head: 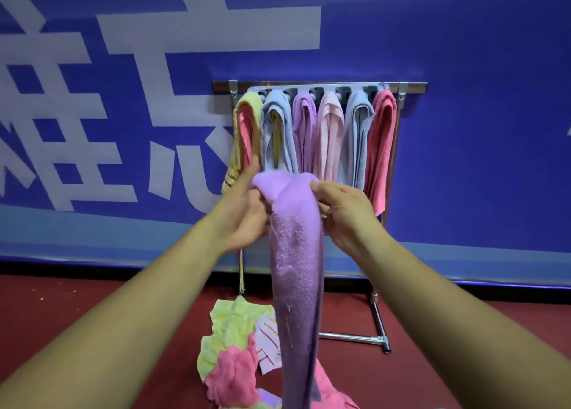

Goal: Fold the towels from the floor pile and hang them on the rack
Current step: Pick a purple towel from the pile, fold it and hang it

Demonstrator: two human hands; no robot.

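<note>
A long purple towel (296,272) hangs straight down in front of me, held at its top edge by both hands. My left hand (244,211) grips the top left corner, and my right hand (343,211) pinches the top right corner. Behind them stands the metal rack (398,90), with several folded towels draped over it: yellow-green with pink, blue, purple, pale pink, blue and coral. The floor pile (231,347) lies below, with yellow-green, pink and striped white towels; the hanging towel hides part of it.
A blue banner with large white characters (123,68) covers the wall behind the rack. The rack's foot bar (352,337) lies on the red floor (92,300) to the right of the pile.
</note>
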